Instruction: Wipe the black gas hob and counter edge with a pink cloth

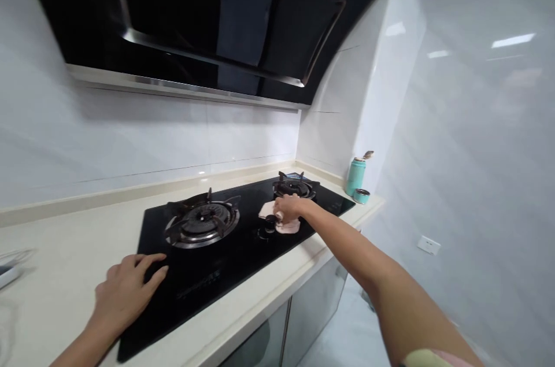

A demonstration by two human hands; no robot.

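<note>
My right hand (288, 208) is closed on a pale pink cloth (288, 227), which lies on the black glass gas stove (247, 257). The cloth spreads to both sides of my fingers, just behind and beside a black control knob (270, 223). Beyond that hand is the far burner (295, 186) with its pan support. My left hand (125, 289) rests at the stove's near left edge, fingers apart and holding nothing. The left burner (203, 219), with a dark pan support and metal ring, sits between my hands toward the wall.
A black range hood (195, 20) hangs low over the stove. On the counter's right end stand a turquoise bottle (356, 176) and a small turquoise cup (361, 196). A white object with a cable (8, 274) lies at the far left. Cabinets (312, 303) run below the counter.
</note>
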